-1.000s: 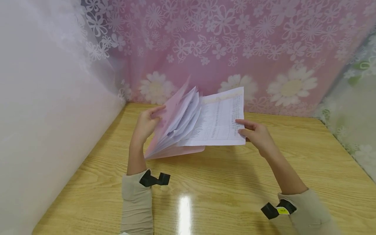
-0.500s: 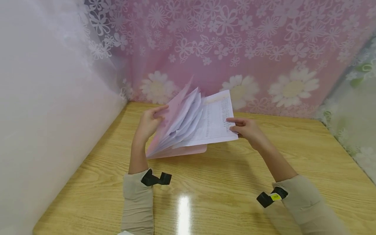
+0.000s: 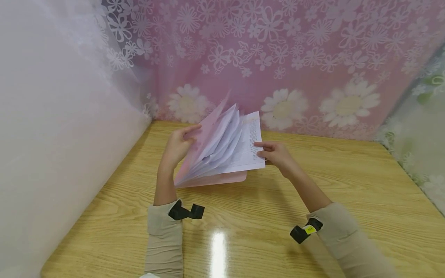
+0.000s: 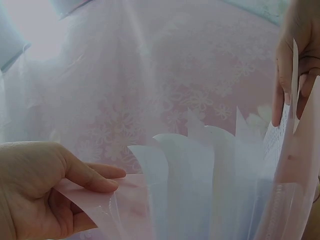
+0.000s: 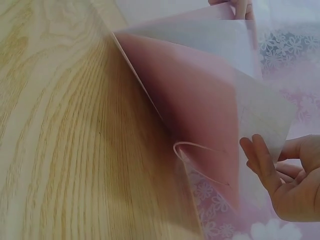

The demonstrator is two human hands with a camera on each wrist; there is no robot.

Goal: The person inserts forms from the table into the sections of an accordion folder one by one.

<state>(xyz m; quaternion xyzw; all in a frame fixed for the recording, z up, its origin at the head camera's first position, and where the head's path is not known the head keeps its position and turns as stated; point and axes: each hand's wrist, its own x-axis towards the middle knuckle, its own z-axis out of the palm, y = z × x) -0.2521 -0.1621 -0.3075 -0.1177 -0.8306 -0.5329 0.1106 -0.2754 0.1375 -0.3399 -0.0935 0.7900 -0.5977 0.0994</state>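
A pink folder [image 3: 208,129] stands partly open on the table, its clear sleeves and white papers [image 3: 222,143] fanned out. My left hand [image 3: 176,146] pinches the left cover's edge; the left wrist view shows the cover [image 4: 132,200] between thumb and fingers. My right hand [image 3: 278,156] pinches the right edge of a printed sheet [image 3: 248,135], with fingers on both its faces. The sheet's left part lies among the folder's leaves, partly hidden; I cannot tell whether it is inside a sleeve. In the right wrist view, an elastic cord [image 5: 176,146] loops from the folder's pink back cover [image 5: 195,85].
The wooden table [image 3: 330,185] extends around the folder and to the front. Behind it hangs a pink flowered curtain [image 3: 243,50], and a white wall [image 3: 69,116] borders the left side. Black camera mounts sit on both wrists, over beige sleeves [image 3: 165,239].
My right hand has moved left with the printed sheet, and less of it shows beyond the folder's leaves. The left hand keeps its grip on the cover, nearly still.
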